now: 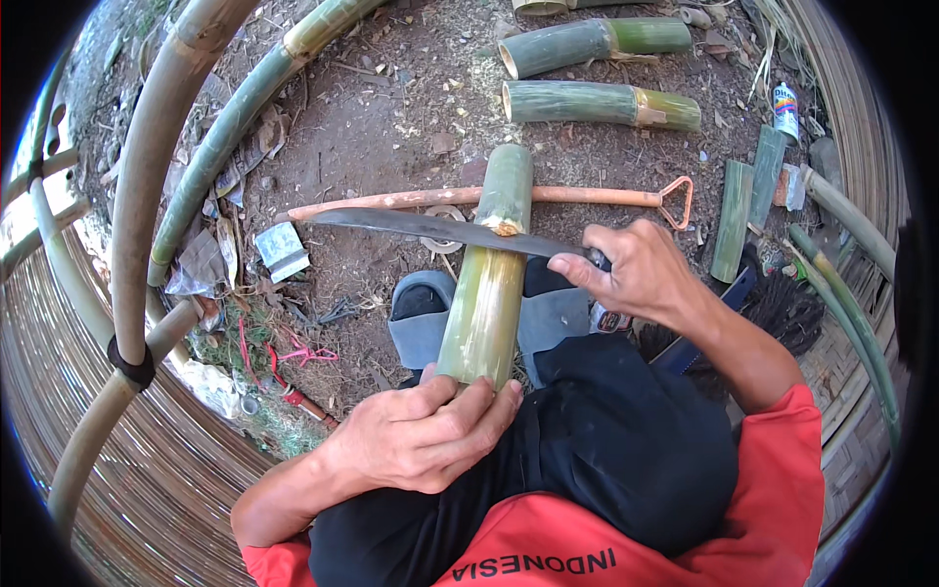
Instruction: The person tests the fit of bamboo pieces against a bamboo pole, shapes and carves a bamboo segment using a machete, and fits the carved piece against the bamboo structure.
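Note:
A green bamboo section [481, 318] slants away from my lap between my feet. Its far end rests over a wooden handle [597, 196] lying across the ground. My left hand [430, 430] is closed round the near end of the bamboo, fingers curled over its top. My right hand [641, 269] grips the dark handle of a machete [411, 228]. The long blade points left and lies across the bamboo at its node, where some pale material shows. Whether the edge has bitten in cannot be seen.
Two cut bamboo pieces [602, 105] lie beyond, with more near a spray can [785, 110] at right. A saw [714, 318] sits beside my right leg. Curved bamboo poles [161, 147] rise at left. A red-handled tool [308, 403] and pink string [308, 352] lie left of my feet.

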